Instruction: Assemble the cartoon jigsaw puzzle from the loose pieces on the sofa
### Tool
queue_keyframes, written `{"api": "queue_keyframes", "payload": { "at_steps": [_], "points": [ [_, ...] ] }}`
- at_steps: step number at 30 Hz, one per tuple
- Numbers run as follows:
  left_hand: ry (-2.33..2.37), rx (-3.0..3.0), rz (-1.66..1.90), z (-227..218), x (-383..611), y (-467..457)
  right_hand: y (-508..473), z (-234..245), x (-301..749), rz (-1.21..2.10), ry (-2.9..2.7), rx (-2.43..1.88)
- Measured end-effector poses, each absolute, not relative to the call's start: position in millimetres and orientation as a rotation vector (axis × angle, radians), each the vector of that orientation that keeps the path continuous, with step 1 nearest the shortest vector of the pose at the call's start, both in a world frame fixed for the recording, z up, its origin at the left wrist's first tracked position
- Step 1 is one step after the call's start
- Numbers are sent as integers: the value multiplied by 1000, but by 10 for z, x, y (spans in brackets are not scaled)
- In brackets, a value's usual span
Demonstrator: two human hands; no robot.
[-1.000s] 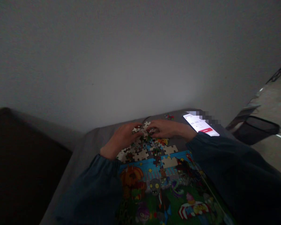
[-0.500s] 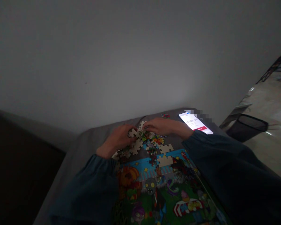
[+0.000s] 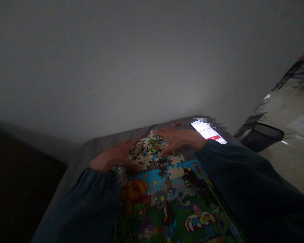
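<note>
Two bare hands, left hand (image 3: 111, 158) and right hand (image 3: 179, 139), fingers spread and flat, tips pointing inward, no pinch. Between the fingertips, a heap of loose jigsaw pieces (image 3: 149, 150), long axis slanting away rightward; edge pieces hidden under the fingers.

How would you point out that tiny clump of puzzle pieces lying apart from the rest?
Find the lit phone on the grey cloth surface. Just left of it, near the far edge and beyond the right hand, lies the tiny clump, the only pieces set apart from the heap.
</note>
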State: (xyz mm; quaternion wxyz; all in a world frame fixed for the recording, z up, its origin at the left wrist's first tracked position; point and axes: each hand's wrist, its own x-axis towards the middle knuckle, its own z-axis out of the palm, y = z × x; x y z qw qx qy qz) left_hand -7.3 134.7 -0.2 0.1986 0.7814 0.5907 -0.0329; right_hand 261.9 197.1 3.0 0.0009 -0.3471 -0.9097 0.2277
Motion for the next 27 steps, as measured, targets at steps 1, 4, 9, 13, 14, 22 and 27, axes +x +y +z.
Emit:
{"api": "queue_keyframes", "payload": {
  "at_steps": [1, 4, 9, 13, 14, 22, 27],
  "points": [
    [1671, 2173, -131, -24, -54, 1345, 1954, -1, 2620, 699, -2858, -1137],
    [1733, 2172, -120, -45, 63, 1342, 1928, -90, 2577, 597, -2880, -1169],
    [1656, 2242, -2, -38, 233, 1381, 1999, -177, 2476, 504, -2885, -893],
    [1636, 2287, 114, -31, 265, 1421, 2090, -165, 2465, 495, -2800, -777],
    [1648, 2290, 146, -20, 265, 1427, 2104, -152, 2466, 505, -2773, -751],
    [1728, 2269, 437, 217, 234, 1401, 2092, 120, 2510, 647, -2603, -700],
    [1750, 2233, 368, 189, 175, 1400, 2074, 210, 2632, 828, -2749, -862]
  ]
}}
